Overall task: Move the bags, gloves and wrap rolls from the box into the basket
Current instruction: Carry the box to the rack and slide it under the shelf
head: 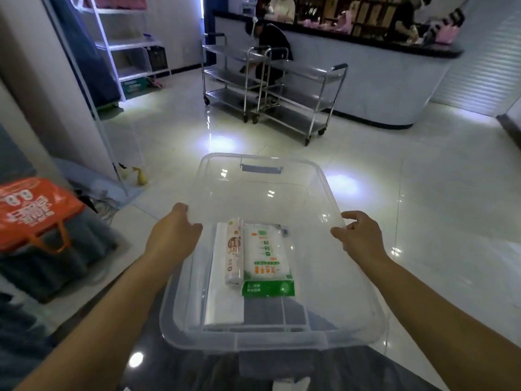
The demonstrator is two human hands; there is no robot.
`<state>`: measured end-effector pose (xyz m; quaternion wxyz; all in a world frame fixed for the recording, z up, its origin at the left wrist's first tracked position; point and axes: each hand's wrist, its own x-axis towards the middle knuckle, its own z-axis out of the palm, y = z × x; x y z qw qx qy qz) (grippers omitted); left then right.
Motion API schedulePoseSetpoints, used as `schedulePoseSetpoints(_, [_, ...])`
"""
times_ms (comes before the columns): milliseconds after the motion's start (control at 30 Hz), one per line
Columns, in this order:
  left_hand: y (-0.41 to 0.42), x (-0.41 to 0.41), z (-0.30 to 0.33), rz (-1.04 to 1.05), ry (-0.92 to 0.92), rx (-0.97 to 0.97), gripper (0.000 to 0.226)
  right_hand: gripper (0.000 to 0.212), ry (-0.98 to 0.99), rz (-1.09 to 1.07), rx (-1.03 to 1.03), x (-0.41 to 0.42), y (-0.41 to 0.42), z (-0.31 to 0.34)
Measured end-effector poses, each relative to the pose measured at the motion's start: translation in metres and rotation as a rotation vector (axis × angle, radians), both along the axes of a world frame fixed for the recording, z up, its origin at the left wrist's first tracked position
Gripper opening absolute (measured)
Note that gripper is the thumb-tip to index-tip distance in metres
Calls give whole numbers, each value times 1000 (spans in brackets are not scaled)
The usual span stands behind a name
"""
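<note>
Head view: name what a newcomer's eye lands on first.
A clear plastic box fills the centre, with the left hand and right hand gripping its side rims. Inside lie a wrap roll, a green-and-white glove pack and a flat white bag pack. An orange bag sits far left.

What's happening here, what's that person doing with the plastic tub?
A person is holding a clear plastic box by its two long sides, the left hand on one rim and the right hand on the other. Inside lie a wrap roll, a green-and-white packet beside it, and a flat white pack under the roll. Nothing has been lifted out yet, and no basket is in view.
</note>
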<state>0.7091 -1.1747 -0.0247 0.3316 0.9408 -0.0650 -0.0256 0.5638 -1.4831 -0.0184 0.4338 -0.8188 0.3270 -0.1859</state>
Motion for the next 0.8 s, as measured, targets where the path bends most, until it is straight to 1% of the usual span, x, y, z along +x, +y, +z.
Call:
schedulePoseSetpoints(133, [-55, 64, -24, 49, 65, -43, 46, 42, 0, 56, 30, 79, -60, -22])
schedulePoseSetpoints(233, [-91, 109, -27, 115, 94, -51, 50, 42, 19, 99, 50, 142, -102, -25])
schedulePoseSetpoints(400, [-136, 182, -29, 270, 88, -87, 52, 41, 56, 171, 56, 254, -157, -24])
schedulePoseSetpoints(633, [-158, 314, -59, 405, 85, -139, 49, 39, 115, 278, 59, 423, -186, -49])
schedulePoseSetpoints(733, [-163, 392, -77, 435, 93, -128, 49, 38, 119, 282, 61, 503, -192, -62])
schedulePoseSetpoints(800, [-162, 452, -85, 417, 124, -119, 51, 38, 118, 278, 64, 560, -191, -65])
